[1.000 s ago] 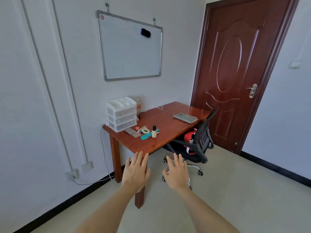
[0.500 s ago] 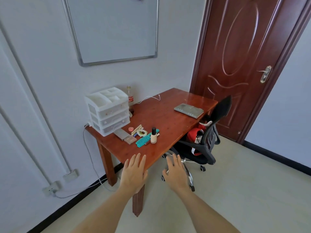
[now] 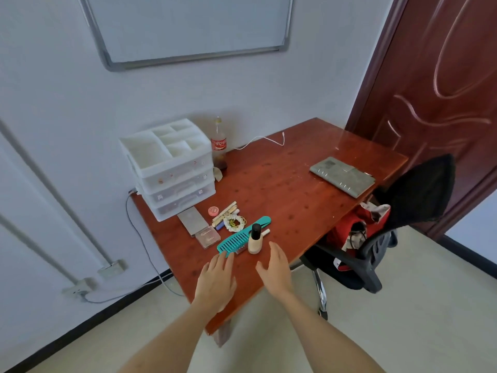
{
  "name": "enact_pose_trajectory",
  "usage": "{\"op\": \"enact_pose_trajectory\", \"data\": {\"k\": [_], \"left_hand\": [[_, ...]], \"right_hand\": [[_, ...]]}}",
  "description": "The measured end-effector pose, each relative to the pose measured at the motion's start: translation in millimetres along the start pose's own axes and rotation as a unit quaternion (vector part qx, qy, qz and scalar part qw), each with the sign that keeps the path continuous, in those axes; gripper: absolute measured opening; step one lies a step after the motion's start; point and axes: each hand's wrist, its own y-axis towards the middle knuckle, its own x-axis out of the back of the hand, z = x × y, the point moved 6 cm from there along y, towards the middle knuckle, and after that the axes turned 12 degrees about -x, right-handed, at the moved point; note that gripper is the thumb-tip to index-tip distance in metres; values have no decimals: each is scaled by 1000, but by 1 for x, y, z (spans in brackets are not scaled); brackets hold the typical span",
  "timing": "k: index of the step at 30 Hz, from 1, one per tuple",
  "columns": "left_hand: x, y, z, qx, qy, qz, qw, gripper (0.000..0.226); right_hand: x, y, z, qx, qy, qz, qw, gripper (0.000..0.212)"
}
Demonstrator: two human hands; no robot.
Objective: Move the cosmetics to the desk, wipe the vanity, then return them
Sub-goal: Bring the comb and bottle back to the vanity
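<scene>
A cluster of cosmetics lies on the red-brown wooden desk (image 3: 285, 184) near its front left: a teal comb (image 3: 238, 238), a beige foundation bottle with a black cap (image 3: 255, 239), a small palette (image 3: 207, 236), a grey flat case (image 3: 192, 220), a pink round pot (image 3: 213, 210), a gold tube (image 3: 224, 211) and a scrunchie (image 3: 234, 223). My left hand (image 3: 216, 281) hovers open just short of the comb's teeth. My right hand (image 3: 275, 267) is open, close to the right of the bottle. Neither hand holds anything.
A white drawer organiser (image 3: 169, 165) stands at the desk's back left with a cola bottle (image 3: 219, 145) beside it. A grey notebook (image 3: 343, 176) lies at the right. A black office chair (image 3: 390, 232) with red fabric sits to the right, before a brown door (image 3: 441, 90). A whiteboard (image 3: 188, 25) hangs above.
The view has come much closer to the desk. Both open hands now reach over its front edge, right beside the comb and bottle.
</scene>
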Motion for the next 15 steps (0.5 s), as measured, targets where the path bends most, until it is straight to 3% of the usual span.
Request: {"op": "enact_pose_trajectory", "data": {"k": [6, 8, 12, 15], "left_hand": [[-20, 46, 19, -10, -2, 33, 999, 55], [-26, 60, 24, -19, -5, 41, 999, 55], [-29, 90, 28, -57, 7, 37, 998, 53], [-31, 113, 25, -80, 8, 39, 996, 56]], "right_hand": [[-23, 45, 10, -32, 121, 11, 992, 55], [-26, 56, 11, -36, 131, 5, 991, 52], [-30, 77, 14, -1, 121, 9, 993, 21], [-28, 89, 4, 4, 123, -13, 992, 21]]}}
